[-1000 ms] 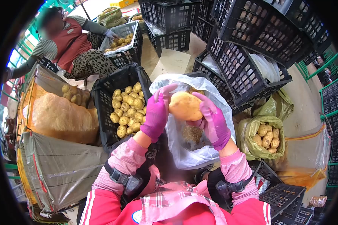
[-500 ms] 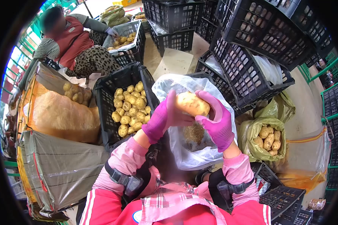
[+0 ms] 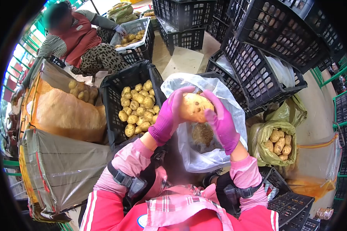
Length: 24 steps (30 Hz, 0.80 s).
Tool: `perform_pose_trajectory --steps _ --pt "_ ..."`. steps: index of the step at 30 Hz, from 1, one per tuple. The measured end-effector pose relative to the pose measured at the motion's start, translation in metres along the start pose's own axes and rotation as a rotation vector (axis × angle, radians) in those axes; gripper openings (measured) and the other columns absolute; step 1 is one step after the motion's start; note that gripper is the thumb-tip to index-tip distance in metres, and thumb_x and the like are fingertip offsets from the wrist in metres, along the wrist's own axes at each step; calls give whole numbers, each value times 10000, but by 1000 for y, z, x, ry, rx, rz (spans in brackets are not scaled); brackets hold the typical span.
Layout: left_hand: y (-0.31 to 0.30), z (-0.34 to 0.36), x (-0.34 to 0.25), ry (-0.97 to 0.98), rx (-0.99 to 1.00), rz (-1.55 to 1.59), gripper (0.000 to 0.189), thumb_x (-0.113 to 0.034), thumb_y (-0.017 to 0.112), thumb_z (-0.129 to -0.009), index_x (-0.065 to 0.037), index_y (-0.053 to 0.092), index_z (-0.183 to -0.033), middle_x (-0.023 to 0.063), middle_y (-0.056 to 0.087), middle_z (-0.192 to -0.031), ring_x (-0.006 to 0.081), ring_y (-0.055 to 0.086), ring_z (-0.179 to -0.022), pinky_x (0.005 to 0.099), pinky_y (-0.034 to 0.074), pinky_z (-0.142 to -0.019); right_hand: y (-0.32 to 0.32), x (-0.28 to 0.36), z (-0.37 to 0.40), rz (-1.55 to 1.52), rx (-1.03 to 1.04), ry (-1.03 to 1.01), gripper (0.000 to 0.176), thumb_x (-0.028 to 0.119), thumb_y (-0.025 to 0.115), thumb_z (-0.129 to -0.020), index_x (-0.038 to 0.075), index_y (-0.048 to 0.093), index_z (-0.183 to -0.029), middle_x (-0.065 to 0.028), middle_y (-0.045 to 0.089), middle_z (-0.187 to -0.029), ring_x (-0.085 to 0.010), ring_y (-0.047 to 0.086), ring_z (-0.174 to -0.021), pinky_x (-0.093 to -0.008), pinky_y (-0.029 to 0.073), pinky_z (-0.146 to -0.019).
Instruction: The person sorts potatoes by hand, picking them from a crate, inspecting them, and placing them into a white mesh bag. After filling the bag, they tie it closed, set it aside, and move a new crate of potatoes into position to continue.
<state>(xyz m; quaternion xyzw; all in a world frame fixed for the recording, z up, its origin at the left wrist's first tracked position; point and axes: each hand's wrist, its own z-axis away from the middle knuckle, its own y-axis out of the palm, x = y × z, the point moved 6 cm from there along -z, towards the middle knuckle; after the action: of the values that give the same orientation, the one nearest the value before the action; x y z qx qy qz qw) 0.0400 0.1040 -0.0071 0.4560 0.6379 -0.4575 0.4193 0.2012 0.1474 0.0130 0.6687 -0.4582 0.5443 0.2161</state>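
Left grip (image 3: 169, 114) and right grip (image 3: 223, 125), in purple gloves (image 3: 160, 133), curl part-closed around opposite ends of one plump, dark-spotted potato (image 3: 196, 107), held above a crinkled, translucent plastic liner (image 3: 188, 156); smaller, rounder potatoes (image 3: 139, 109) lie heaped in a black latticed crate (image 3: 113, 117) alongside.

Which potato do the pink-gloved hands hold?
The dark-spotted potato above the white plastic liner; those in the black crate beside the left hand and the green sack lie piled.
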Motion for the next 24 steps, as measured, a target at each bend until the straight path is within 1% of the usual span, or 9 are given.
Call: perform_pose_trajectory --steps 3,7,10,12,14,17,18,22,24 --pt "6 1 16 -137 -86 543 477 -292 567 -984 -20 459 -1360 118 554 -1270 190 563 -1165 312 480 -983 10 -8 8 48 2 142 610 439 619 -943 27 479 -1371 -178 596 -1284 -256 581 -1185 -353 447 -986" --pt "2 9 -17 95 -120 -30 391 -275 553 -996 -16 531 -1289 108 585 -1243 185 546 -1160 323 388 -1034 5 -5 5 134 -41 60 486 387 575 -979 4 570 -1277 -182 633 -1219 -245 623 -1107 -340 472 -944" --pt "2 13 6 -53 -179 104 317 -279 523 -1011 -26 619 -1176 79 623 -1168 164 560 -1121 310 403 -1009 6 -22 6 10 -99 195 369 295 489 -1026 -7 671 -1136 -133 675 -1136 -217 669 -983 -311 511 -874" --pt "-14 16 24 -239 -219 217 298 -263 500 -1014 -38 631 -1159 82 635 -1131 182 605 -1053 313 486 -930 14 -38 11 -272 -36 538 313 229 508 -1016 3 648 -1181 -95 676 -1114 -173 664 -937 -279 521 -827" --pt "-43 21 33 -487 -306 434 296 -267 505 -1004 -42 625 -1154 87 650 -1095 208 639 -1001 352 556 -847 12 -36 13 -235 -63 476 296 192 527 -1004 4 630 -1208 -86 675 -1100 -146 655 -913 -258 516 -800" --pt "-131 37 120 -450 -523 142 326 -296 585 -943 -39 590 -1144 92 656 -1054 258 676 -927 433 614 -674 3 -29 15 -233 -77 422 301 158 548 -990 -2 604 -1239 -85 674 -1096 -124 648 -899 -241 510 -774" --pt "-151 56 153 -677 -669 510 359 -288 658 -901 -36 578 -1144 93 657 -1048 263 682 -924 434 615 -664 1 -26 15 -245 -75 412 307 150 553 -986 -5 596 -1248 -88 674 -1097 -119 646 -898 -237 507 -769" --pt "-205 91 226 -612 -178 -992 540 -241 858 -714 -29 562 -1112 112 668 -1037 254 675 -982 372 589 -778 3 -40 18 -191 -26 406 294 102 561 -971 -22 599 -1234 -101 675 -1103 -154 655 -927 -261 515 -834" --pt "-181 83 169 -698 -46 -1237 567 -255 857 -716 -25 546 -1131 106 664 -1053 250 669 -977 392 579 -811 10 -43 19 -166 19 380 294 85 576 -958 -19 601 -1231 -113 681 -1105 -162 658 -982 -268 511 -871"
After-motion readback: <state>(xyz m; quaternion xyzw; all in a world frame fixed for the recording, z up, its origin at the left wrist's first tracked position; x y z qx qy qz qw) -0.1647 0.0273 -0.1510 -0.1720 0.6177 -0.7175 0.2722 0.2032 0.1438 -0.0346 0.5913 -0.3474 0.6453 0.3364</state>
